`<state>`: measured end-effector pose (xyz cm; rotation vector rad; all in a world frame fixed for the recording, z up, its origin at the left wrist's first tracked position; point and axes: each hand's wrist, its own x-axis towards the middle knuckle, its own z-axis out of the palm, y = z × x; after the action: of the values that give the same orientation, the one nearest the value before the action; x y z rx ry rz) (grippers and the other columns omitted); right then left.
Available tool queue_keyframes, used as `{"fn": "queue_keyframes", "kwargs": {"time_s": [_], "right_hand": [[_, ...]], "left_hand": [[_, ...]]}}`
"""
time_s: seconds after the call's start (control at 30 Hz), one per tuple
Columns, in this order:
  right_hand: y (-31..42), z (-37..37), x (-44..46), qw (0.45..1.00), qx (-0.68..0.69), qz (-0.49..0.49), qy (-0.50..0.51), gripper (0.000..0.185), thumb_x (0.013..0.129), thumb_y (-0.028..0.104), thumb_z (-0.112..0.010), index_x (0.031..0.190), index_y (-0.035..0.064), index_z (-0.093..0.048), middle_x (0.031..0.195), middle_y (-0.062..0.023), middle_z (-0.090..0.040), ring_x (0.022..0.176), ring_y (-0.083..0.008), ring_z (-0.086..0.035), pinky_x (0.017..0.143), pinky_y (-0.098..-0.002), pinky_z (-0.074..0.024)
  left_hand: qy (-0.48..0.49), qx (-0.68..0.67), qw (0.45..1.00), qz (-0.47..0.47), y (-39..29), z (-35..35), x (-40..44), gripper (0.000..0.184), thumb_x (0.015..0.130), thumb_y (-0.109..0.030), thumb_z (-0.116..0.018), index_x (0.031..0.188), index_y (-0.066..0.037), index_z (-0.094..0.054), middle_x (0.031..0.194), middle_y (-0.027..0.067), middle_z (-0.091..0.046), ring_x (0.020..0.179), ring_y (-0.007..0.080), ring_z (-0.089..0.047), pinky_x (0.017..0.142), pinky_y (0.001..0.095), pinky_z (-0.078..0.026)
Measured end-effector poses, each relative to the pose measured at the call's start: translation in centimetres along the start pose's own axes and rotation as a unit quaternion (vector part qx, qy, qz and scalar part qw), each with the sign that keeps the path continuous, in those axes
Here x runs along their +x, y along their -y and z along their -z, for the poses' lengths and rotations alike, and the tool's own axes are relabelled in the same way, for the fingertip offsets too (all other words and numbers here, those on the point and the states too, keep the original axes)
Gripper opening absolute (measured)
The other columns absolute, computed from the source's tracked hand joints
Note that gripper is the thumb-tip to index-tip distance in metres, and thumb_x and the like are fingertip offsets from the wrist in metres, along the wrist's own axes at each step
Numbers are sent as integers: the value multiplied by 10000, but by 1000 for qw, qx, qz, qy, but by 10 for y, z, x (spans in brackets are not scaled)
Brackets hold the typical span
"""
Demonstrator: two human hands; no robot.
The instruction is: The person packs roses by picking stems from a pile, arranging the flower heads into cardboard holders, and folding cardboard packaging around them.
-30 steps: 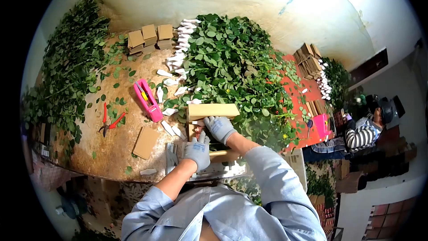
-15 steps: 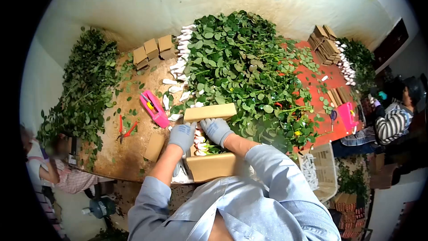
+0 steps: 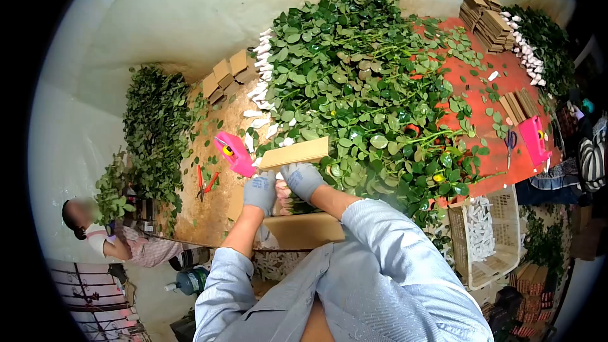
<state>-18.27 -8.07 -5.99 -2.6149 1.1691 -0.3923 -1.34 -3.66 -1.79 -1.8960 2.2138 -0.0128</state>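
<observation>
A bent cardboard sheet lies in front of me, with its far flap (image 3: 295, 154) and near flap (image 3: 304, 231) standing up. Pale pink rose heads (image 3: 284, 202) lie between the flaps, partly covered by my hands. My left hand (image 3: 260, 192), in a grey glove, is closed at the left end of the far flap, beside the blossoms. Also gloved in grey, my right hand (image 3: 303, 180) has its fingers bent against the lower edge of the same flap. The fingertips of both hands are partly hidden.
Leafy rose stems (image 3: 361, 88) with white-wrapped heads (image 3: 261, 92) cover the table's middle. Red pruning shears (image 3: 204, 183) and a pink tape dispenser (image 3: 235, 155) lie left. At right are scissors (image 3: 510, 142) and a plastic crate (image 3: 506, 228). Co-workers (image 3: 111, 237) sit at both sides.
The view has shifted, so the surroundings sit differently in it. Both hands stay at the far flap, and fewer rose heads show between them. The near flap leans further over the blossoms.
</observation>
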Motion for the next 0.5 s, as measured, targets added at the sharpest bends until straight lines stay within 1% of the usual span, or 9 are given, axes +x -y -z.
{"fn": "queue_keyframes", "kwargs": {"time_s": [0.07,0.13,0.17,0.23,0.3,0.33,0.4,0.47,0.5], "right_hand": [[-1,6,-3,1000,-4,16,-1,238,935,184,-591,1134,59,-627,1046,-139,-718,894,-270,-738,716,-387,-600],[-2,-2,-2,999,-15,17,-23,222,939,178,-582,1120,57,-623,1021,-142,-711,888,-275,-732,717,-391,-598],[-2,-7,-2,999,-25,19,-38,206,942,171,-573,1106,56,-620,996,-144,-704,881,-280,-725,718,-395,-597],[-2,-7,-2,998,-54,27,-27,199,955,174,-563,1099,46,-612,994,-151,-704,885,-282,-725,710,-404,-601],[1,-8,1,998,-49,11,-23,187,972,187,-554,1086,50,-612,995,-155,-703,891,-288,-725,698,-413,-601],[0,-6,1,999,-39,22,-30,258,973,167,-530,1169,17,-604,1016,-182,-716,841,-314,-742,685,-450,-606],[3,2,-1,998,-53,18,-8,249,982,178,-520,1161,26,-602,1019,-185,-716,842,-315,-741,683,-449,-606],[4,4,-1,998,-57,12,5,223,1006,210,-498,1129,52,-596,1016,-182,-713,850,-314,-740,682,-450,-604],[5,5,0,998,-63,19,8,223,1006,210,-498,1129,52,-596,1016,-182,-713,850,-314,-740,682,-450,-604]], "left_hand": [[-13,14,1000,-1,-1,5,-2,181,866,-162,-611,1027,-79,-600,942,149,-716,829,331,-727,717,456,-569],[-26,9,1000,-2,3,8,-6,154,876,-110,-540,1008,-80,-613,947,161,-716,823,337,-725,705,471,-565],[-31,9,999,-7,8,5,-8,154,876,-110,-540,1008,-80,-613,947,161,-716,823,337,-725,705,471,-565],[-82,-62,995,13,11,3,-10,165,845,-137,-568,971,-85,-661,905,189,-709,846,392,-702,743,506,-551],[-80,-85,993,23,24,-5,-15,201,856,-142,-565,1004,-73,-683,947,207,-712,872,392,-704,757,503,-553],[-87,-62,993,43,38,-13,-16,200,864,-138,-570,1008,-73,-692,946,192,-724,867,371,-717,743,488,-563],[-103,-49,991,68,78,-25,-24,198,872,-133,-575,1013,-72,-700,944,177,-736,863,351,-730,729,472,-573],[67,34,989,129,121,-33,-38,208,891,-185,-600,986,-80,-752,957,181,-747,909,343,-731,756,459,-578],[64,27,988,135,124,-27,-45,208,891,-185,-600,986,-80,-752,957,181,-747,909,343,-731,756,459,-578]]}}
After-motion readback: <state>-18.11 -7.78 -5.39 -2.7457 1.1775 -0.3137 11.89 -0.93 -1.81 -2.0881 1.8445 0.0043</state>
